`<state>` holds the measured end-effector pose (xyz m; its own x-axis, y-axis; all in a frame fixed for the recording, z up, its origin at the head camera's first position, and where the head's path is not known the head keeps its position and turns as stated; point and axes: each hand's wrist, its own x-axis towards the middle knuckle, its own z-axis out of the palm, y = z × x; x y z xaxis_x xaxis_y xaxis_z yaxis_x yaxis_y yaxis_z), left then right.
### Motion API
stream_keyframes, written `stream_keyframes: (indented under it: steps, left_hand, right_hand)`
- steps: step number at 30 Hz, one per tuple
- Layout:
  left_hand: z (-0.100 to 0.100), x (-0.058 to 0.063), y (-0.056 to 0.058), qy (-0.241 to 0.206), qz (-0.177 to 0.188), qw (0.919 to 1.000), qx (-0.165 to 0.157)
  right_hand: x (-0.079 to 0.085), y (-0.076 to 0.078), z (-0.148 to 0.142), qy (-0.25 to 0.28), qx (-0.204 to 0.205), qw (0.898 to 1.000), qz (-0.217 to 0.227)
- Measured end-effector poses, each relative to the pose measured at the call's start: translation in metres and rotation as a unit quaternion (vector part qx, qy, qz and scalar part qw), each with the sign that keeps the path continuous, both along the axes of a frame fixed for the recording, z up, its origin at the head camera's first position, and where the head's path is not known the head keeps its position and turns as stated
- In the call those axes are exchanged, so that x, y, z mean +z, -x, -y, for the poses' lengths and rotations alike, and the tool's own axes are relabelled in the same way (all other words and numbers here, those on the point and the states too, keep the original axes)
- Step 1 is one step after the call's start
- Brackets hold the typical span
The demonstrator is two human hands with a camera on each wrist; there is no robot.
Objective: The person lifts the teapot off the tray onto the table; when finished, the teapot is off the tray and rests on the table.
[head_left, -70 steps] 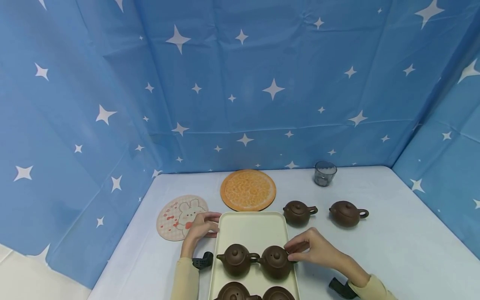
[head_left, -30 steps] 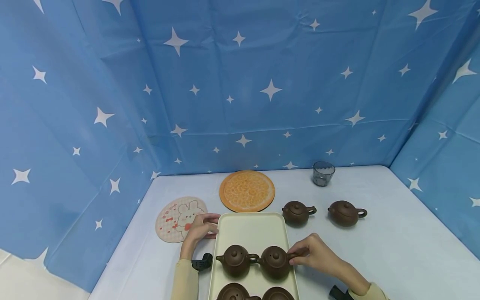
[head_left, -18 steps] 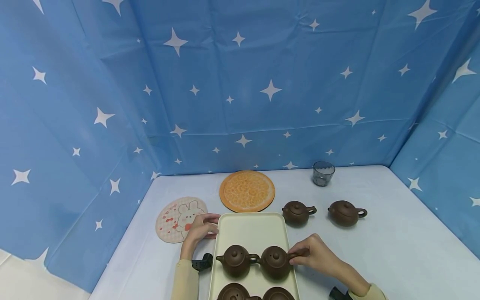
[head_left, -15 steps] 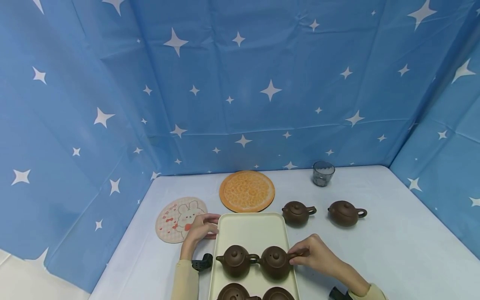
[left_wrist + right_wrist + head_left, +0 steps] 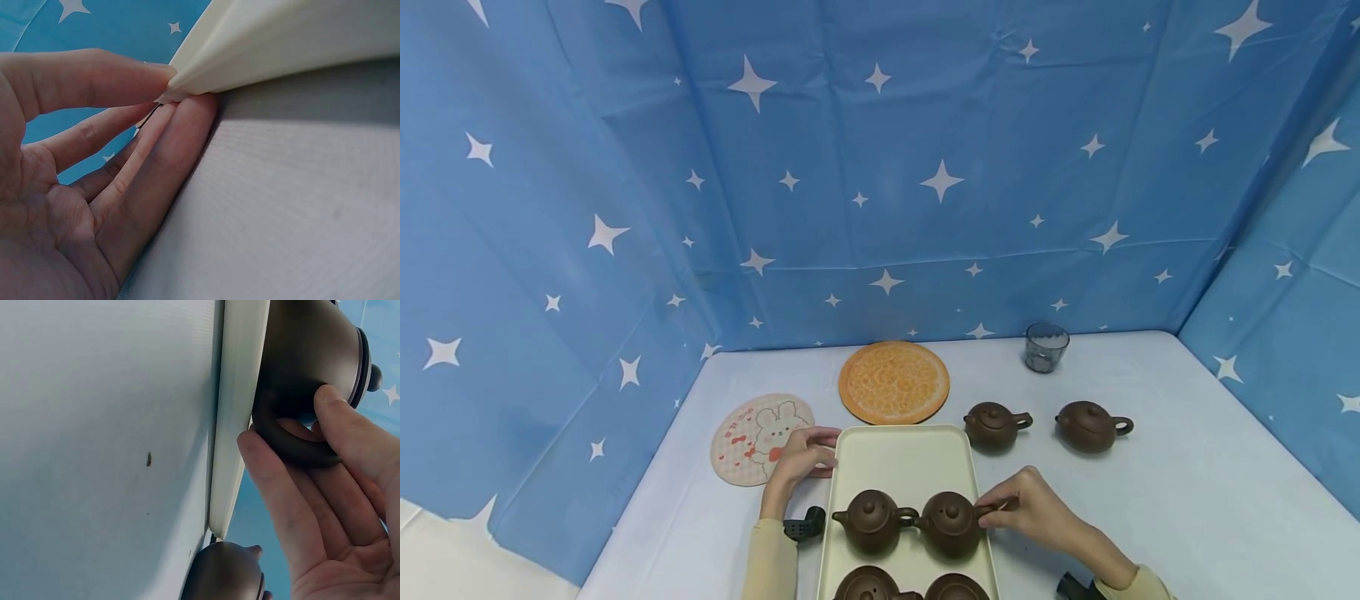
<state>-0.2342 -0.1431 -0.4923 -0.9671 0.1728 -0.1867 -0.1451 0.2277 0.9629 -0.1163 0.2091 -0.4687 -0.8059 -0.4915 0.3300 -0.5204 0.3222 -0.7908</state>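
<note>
A cream rectangular tray (image 5: pixel 901 457) carries several dark brown teapots. My left hand (image 5: pixel 806 457) pinches its left rim; in the left wrist view the thumb (image 5: pixel 119 78) lies on the rim with fingers beneath. At the tray's right side stands a brown teapot (image 5: pixel 951 523), whose curved handle my right hand (image 5: pixel 1032 510) holds. The right wrist view shows this teapot's handle (image 5: pixel 294 447) between thumb and fingers. Another teapot (image 5: pixel 872 521) sits to its left, its handle by the held teapot's spout. Two nearer teapots are cut off by the lower frame edge.
Two more brown teapots, one near the tray's corner (image 5: pixel 994 426) and one farther right (image 5: pixel 1090 427), stand on the white table (image 5: pixel 1210 467). Behind are a grey glass cup (image 5: pixel 1047 347) and an orange round mat (image 5: pixel 895 382). A rabbit-print mat (image 5: pixel 748 442) lies left, partly behind my left hand.
Compared with the oldest frame, my right hand has shifted slightly and its fingers have settled on the teapot's handle, which now shows between them. The left hand and the teapots look unmoved.
</note>
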Motion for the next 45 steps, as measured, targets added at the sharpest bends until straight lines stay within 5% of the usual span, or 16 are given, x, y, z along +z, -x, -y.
stream_keyframes:
  steps: [12,25,40,45]
  left_hand:
    - [-0.001,0.003,-0.001,0.003,0.005,1.0,0.007]
    - [0.0,0.001,-0.001,0.005,-0.002,1.0,0.007]
    - [-0.002,0.003,-0.002,0.007,0.001,1.0,0.006]
    - [-0.002,0.015,-0.009,0.0,0.002,1.0,-0.005]
  right_hand:
    - [-0.001,0.001,-0.009,0.028,0.018,0.999,-0.039]
    - [0.013,0.003,-0.038,0.036,0.005,0.999,-0.028]
    - [0.021,-0.003,-0.112,-0.015,-0.075,0.997,0.017]
    - [0.021,-0.005,-0.135,-0.01,-0.087,0.996,0.014]
